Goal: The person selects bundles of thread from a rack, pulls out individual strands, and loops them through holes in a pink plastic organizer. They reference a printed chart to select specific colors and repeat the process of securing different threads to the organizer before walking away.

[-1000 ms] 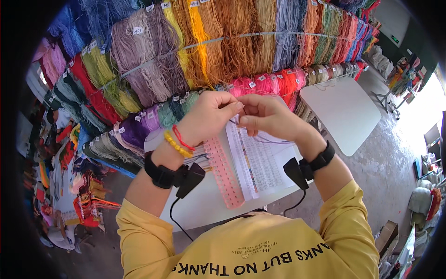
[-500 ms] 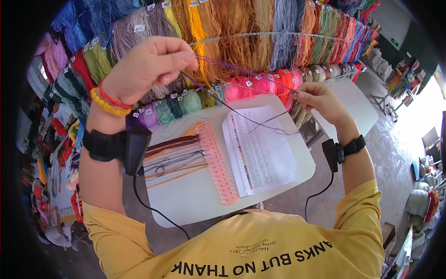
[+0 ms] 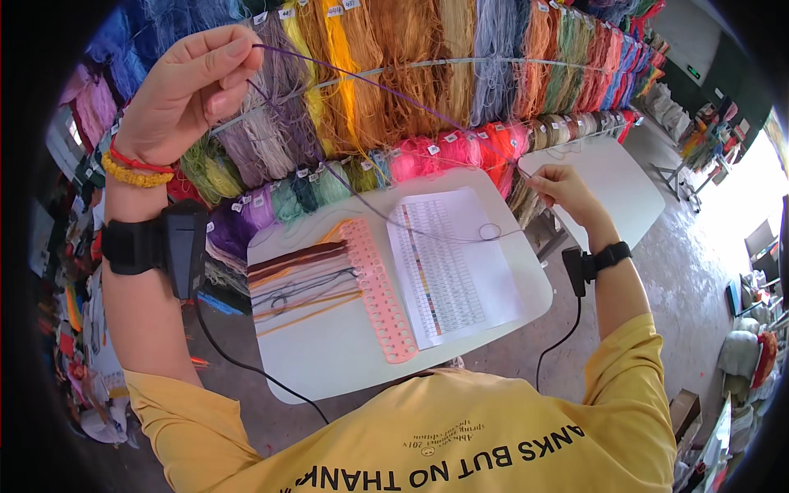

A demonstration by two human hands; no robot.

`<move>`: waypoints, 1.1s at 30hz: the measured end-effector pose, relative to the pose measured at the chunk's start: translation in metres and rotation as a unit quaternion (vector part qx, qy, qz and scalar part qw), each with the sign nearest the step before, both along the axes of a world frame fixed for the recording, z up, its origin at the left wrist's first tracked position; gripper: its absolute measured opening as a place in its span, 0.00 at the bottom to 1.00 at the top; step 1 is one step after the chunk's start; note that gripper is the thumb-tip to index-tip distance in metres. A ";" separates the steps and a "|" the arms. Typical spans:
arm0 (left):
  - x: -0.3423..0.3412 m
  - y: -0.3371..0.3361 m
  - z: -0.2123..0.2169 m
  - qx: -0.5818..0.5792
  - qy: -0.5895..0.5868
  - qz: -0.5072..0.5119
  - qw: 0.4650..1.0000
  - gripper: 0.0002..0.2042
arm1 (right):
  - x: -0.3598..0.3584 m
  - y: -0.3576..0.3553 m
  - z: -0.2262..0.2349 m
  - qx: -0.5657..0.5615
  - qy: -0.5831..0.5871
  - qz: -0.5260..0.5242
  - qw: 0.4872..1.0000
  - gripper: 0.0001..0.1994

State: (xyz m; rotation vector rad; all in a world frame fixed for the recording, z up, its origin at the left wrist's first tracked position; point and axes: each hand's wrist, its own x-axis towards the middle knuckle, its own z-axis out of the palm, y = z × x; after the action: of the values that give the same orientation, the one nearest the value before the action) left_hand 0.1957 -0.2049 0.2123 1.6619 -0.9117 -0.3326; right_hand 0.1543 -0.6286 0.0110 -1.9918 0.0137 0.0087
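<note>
Head view: our left hand [image 3: 185,90] and right hand [image 3: 559,185] fingers pinch the purple thread [image 3: 386,90] taut; overpulling could snap or snag it.

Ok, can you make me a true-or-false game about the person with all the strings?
1. The left hand is raised and pinches a purple thread. True.
2. The right hand is resting flat on the paper chart. False: it is off the chart, beyond the table's edge, holding the thread's other end.
3. A pink strip with a row of holes lies on the white table. True.
4. The wall of hanging yarn is all one colour. False: it shows orange, yellow, grey, pink, green and more.
5. Threads lie left of the pink strip. True.
</note>
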 end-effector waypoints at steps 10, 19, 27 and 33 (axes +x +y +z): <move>-0.036 -0.002 -0.009 0.086 -0.084 0.105 0.987 0.06 | 0.027 0.011 -0.072 -0.169 0.122 -0.001 0.978 0.09; -0.034 -0.027 -0.135 0.135 -0.145 0.127 0.972 0.05 | -0.009 0.216 0.003 0.305 0.042 0.348 0.886 0.34; -0.037 -0.004 -0.240 0.200 -0.053 0.259 0.944 0.09 | 0.022 0.123 -0.041 -0.111 -0.130 -0.061 0.983 0.17; -0.057 -0.028 -0.309 0.077 0.136 0.224 0.962 0.09 | -0.033 0.222 -0.060 0.004 -0.043 0.194 0.980 0.29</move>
State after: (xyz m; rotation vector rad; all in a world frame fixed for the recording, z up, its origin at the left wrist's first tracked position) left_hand 0.1387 -0.2329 -0.0969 1.8543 -0.2952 -0.3146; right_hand 0.1216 -0.4071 -0.0494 -1.9556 -0.4297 0.1749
